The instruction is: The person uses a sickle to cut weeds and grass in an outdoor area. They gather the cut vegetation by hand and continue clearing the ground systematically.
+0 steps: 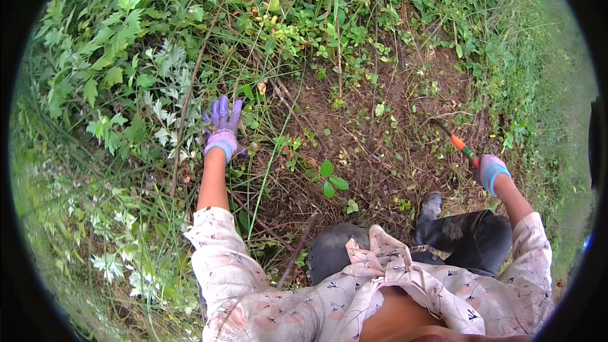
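Observation:
My left hand [222,126], in a purple rubber-coated glove, reaches forward with its fingers spread among green stalks and grass. Nothing is visibly held in it; its palm side is hidden. On the right, my right hand [490,171], gloved alike, grips a sickle by its red, orange and green handle [464,150]. The sickle's dark curved blade [441,127] points forward and left, low over the cut ground. Leafy weeds [166,73] with jagged, pale-backed leaves stand beside my left hand.
Bare brown soil with dry stems [370,137] lies between my hands. A small broad-leaved sprout [328,180] grows there. A woody stick [299,247] slants up near my knee [335,249]. My boot [430,206] is on the right. Dense low plants [351,14] line the far side.

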### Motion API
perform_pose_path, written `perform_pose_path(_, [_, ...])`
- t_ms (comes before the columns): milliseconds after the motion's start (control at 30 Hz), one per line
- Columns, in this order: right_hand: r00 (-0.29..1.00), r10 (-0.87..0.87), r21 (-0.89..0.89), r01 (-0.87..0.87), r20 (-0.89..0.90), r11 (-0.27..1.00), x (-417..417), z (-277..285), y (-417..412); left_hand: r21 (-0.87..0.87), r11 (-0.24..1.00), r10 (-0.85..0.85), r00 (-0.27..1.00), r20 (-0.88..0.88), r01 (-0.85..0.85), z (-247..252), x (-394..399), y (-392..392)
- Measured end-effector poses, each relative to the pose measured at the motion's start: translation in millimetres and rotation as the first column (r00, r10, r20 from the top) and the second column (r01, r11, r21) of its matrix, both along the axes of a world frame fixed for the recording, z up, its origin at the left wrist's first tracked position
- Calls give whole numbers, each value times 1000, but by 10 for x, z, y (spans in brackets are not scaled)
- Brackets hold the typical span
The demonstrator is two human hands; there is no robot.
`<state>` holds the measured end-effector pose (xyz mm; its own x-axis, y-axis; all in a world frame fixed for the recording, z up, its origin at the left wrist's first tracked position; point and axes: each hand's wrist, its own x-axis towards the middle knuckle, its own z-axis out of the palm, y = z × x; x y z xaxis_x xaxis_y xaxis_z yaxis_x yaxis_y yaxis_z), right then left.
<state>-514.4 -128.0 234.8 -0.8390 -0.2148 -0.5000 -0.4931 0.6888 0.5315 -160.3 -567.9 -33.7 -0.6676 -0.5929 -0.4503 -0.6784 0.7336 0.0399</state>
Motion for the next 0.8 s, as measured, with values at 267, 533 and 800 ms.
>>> perform_pose_path(267, [997, 55, -550, -16, 55, 835, 380, -201, 516, -139, 990, 25, 1000, 19, -22, 51, 124, 30])
perform_pose_path(533, [958, -31, -617, 208, 286, 759, 472, -256, 748, 28, 996, -68, 941, -332, 81, 1575, -864, 530])
perform_pose_path(800, [940, -20, -674, 258, 340, 692, 620, -59, 521, -226, 801, -506, 829, 238, 554, 532, -1693, 786])
